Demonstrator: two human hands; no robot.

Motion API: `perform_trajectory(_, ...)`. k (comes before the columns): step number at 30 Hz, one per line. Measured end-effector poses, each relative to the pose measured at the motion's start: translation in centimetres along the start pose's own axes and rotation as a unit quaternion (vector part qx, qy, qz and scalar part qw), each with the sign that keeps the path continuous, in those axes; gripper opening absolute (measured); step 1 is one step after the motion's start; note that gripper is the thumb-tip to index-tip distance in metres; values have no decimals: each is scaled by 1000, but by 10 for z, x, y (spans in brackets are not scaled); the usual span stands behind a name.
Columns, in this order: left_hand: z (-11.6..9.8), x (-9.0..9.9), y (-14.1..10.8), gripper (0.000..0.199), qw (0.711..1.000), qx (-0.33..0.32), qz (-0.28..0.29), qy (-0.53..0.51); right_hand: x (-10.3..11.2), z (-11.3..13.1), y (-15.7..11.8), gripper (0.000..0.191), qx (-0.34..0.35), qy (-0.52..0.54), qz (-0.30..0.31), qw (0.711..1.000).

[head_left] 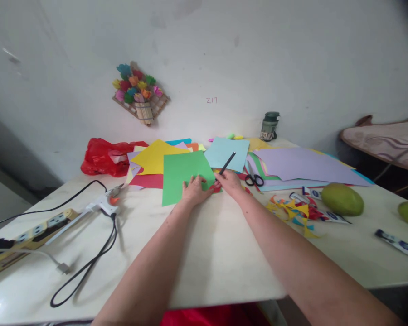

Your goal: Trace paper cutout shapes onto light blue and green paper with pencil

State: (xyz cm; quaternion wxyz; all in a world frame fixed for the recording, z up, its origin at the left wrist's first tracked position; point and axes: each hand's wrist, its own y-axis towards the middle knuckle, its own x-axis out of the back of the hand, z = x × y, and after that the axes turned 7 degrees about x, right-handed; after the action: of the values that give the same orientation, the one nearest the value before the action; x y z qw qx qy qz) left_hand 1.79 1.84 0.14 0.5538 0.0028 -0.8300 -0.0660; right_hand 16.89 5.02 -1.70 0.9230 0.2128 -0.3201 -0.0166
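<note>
My left hand lies on a green sheet of paper with its fingers spread. Its thumb reaches toward a small red paper piece at the sheet's right edge. A black pencil sits in my right hand, its upper end pointing up and to the right; the tip is hard to make out. Just right of this hand rest black-handled scissors. Behind the green sheet are a light blue sheet and a yellow sheet.
Paper scraps, glue tubes and a green mango lie to the right, near a stack of purple paper. On the left are a glue gun with its cord, a power strip and a red plastic bag.
</note>
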Motion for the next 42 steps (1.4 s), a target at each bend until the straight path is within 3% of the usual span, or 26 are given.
perform_trajectory(17, 1, 1, 0, 49, 1000, -2, 3, -16, -1, -2, 1, 36, 11, 96, -4, 995)
perform_trajectory(25, 1, 0, 3, 50, 1000, 14, 10, -6, 1, 4, 1, 36, 3, 90, -99, 991)
perform_trajectory(33, -1, 2, 0, 51, 1000, 17, 11, 12, 2, 15, -5, 27, 22, 13, -20, 999)
perform_trajectory(42, -1, 2, -1, 58, 998, 5, 23, 58, -1, 14, -3, 27, 44, -5, -17, 999)
